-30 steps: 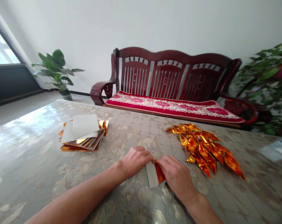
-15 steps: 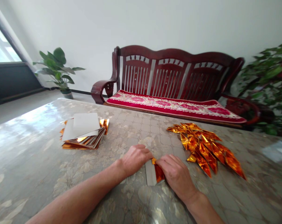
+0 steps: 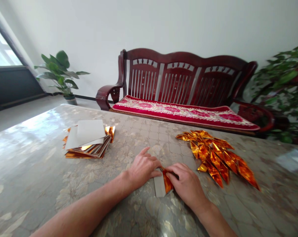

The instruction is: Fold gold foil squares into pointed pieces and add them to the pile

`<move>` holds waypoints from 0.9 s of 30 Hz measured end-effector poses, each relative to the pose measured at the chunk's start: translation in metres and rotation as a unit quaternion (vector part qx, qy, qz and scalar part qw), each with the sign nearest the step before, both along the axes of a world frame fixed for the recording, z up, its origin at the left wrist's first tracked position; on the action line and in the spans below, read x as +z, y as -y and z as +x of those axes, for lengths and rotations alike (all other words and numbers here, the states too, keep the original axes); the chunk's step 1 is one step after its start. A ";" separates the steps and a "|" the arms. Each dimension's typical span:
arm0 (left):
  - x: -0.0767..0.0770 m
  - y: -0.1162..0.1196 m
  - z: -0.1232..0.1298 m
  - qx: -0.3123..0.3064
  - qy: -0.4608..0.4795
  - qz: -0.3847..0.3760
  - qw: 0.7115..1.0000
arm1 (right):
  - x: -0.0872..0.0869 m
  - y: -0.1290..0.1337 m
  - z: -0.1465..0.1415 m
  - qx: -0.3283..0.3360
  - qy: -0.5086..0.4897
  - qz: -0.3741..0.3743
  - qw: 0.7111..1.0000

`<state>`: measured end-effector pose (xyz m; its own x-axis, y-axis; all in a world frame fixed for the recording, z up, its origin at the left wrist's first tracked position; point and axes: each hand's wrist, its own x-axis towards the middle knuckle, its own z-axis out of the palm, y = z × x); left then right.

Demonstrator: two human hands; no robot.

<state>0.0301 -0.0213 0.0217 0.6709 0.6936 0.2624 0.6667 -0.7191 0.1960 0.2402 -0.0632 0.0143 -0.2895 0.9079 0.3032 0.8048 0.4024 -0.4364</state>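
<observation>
**Gold foil strip (image 3: 167, 181) pinned under my right hand (image 3: 184, 184)**

My right fingers (image 3: 182, 174) close over the strip's upper end, bearing down so the folded layers can't spring apart. My left hand (image 3: 143, 168) steadies the other side, its fingers loosely spread and the index lifted clear; I can't tell whether its thumb grips anything. The strip lies toward the near side of the glossy table (image 3: 129, 138), tapering, creased and bright orange-gold beside a flat silver-grey band (image 3: 159, 186). Toward the table's left side, a stack of foil sheets (image 3: 84, 152) sits under loose white paper (image 3: 89, 131), kept apart from the folded gold pieces (image 3: 213, 161) heaped to my right, so flat and folded stay separate.
</observation>
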 end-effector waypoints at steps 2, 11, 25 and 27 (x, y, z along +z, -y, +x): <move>0.000 0.002 0.001 0.005 -0.006 0.006 1.000 | 0.000 -0.001 -0.001 -0.012 -0.015 -0.020 1.000; 0.002 0.006 0.004 0.020 -0.006 0.008 1.000 | 0.001 0.004 -0.002 0.033 0.041 0.064 0.997; 0.005 0.004 -0.001 -0.003 -0.002 -0.015 1.000 | 0.004 0.006 -0.002 0.070 0.122 0.122 0.983; 0.005 0.004 -0.002 -0.009 -0.003 -0.011 1.000 | 0.004 0.006 -0.002 0.070 0.132 0.115 0.982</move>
<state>0.0284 -0.0250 0.0264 0.6853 0.6861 0.2441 0.6540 -0.7273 0.2081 0.2382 -0.0695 0.0186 -0.5021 0.7698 0.3940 0.8077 0.5802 -0.1044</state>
